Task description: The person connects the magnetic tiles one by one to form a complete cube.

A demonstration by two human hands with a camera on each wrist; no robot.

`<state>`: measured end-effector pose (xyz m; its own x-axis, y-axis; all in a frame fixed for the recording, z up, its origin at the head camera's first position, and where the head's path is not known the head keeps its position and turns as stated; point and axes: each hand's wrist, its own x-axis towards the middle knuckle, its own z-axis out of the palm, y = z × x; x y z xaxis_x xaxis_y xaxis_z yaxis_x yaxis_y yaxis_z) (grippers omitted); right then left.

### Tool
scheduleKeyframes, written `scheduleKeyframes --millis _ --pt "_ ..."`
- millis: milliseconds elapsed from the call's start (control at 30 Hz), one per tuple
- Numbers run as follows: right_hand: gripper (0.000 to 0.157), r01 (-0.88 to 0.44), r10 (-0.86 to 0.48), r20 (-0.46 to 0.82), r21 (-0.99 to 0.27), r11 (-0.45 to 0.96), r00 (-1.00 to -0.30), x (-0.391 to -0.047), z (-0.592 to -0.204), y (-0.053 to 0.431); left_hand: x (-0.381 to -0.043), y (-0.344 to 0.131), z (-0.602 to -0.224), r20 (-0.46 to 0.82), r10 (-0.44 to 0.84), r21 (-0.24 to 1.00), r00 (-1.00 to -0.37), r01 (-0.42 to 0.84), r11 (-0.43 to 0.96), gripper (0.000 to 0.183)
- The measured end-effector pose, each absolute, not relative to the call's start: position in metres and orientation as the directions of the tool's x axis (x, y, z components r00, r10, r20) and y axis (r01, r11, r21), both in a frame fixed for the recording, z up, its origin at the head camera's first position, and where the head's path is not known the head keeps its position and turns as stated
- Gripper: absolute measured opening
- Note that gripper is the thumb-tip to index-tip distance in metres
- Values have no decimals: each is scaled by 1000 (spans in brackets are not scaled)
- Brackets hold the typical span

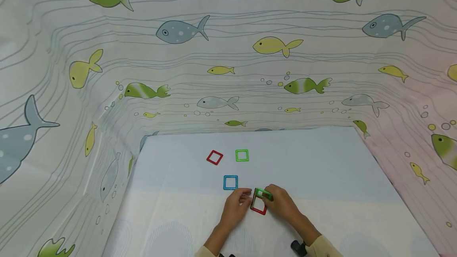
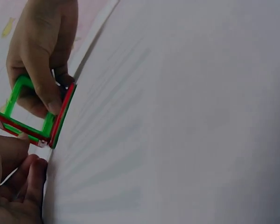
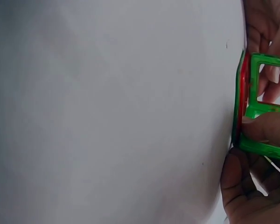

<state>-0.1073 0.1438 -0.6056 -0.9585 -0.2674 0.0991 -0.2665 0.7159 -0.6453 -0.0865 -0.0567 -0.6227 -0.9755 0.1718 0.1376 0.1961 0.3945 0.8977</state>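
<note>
Several square magnetic tiles with hollow middles stand joined between the two hands. A red tile [image 1: 258,211] forms the base, lying on the table. Upright at the back is a green tile [image 2: 23,83], pinched by my right hand [image 1: 282,202] between thumb and fingers. A second red tile [image 2: 18,125] stands on the side facing my left hand [image 1: 236,206]. The left fingers are loosely bent, with one fingertip right at this red tile's edge. In the right wrist view, the right thumb [image 3: 266,128] lies across the green tile near the base.
Farther back on the white table [image 1: 321,162] lie three loose tiles: a blue one [image 1: 230,189], a red one [image 1: 214,163] and a light green one [image 1: 242,160]. A cloth printed with fish [image 1: 221,102] rises around the table's back and sides.
</note>
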Motion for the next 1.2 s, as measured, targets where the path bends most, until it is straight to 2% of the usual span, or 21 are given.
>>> scheduleKeyframes --millis 433,667,1200 --pt "18 -345 -318 158 -618 707 -935 -111 -608 144 -96 -55 -621 168 262 845 -950 275 459 26" --pt "16 -373 -356 155 -604 705 -922 -112 -606 144 -98 -51 -622 141 251 799 -958 260 542 23" --pt "18 -473 -452 190 -569 672 -871 -118 -610 148 -98 -43 -623 175 219 747 -960 274 606 17"
